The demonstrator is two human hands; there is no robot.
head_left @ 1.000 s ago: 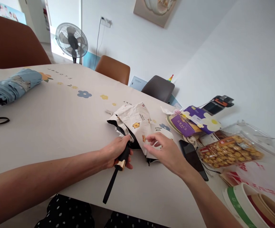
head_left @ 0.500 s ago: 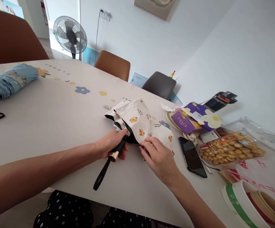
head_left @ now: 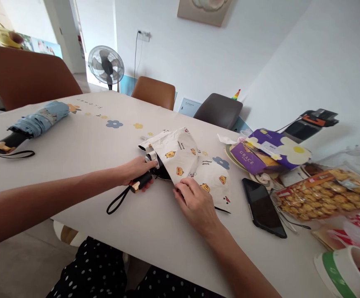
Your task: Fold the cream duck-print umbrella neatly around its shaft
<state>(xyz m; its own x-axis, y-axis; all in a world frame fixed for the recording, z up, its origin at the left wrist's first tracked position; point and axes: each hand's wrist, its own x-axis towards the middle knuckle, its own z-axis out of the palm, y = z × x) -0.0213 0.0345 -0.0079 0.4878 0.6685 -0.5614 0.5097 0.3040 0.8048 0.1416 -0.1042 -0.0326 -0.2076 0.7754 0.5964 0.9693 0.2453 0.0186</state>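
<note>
A white umbrella (head_left: pixel 184 149) printed with yellow ducks lies loosely folded on the table, its black underside showing at the opening. My left hand (head_left: pixel 139 171) is closed around its black handle, which has a gold band and a black wrist loop hanging toward me. At the near edge of the canopy, my right hand (head_left: pixel 195 203) pinches a fold of the fabric between thumb and fingers. One panel spreads out to the right, beyond my right hand. The umbrella's inner ribs are mostly hidden by cloth and my left hand.
A rolled light-blue umbrella (head_left: pixel 44 118) lies on the table (head_left: pixel 83 165) at the left. On the right are a phone (head_left: pixel 263 207), a purple box (head_left: pixel 254 153), a snack pack (head_left: pixel 325 194) and a white-and-green roll (head_left: pixel 338 273). Chairs (head_left: pixel 153 92) and a fan (head_left: pixel 107 66) stand behind.
The view has shifted, bringing the whole blue umbrella into sight. My right hand has drawn the pinched fabric slightly toward the left, and the wrist loop has swung open to the left.
</note>
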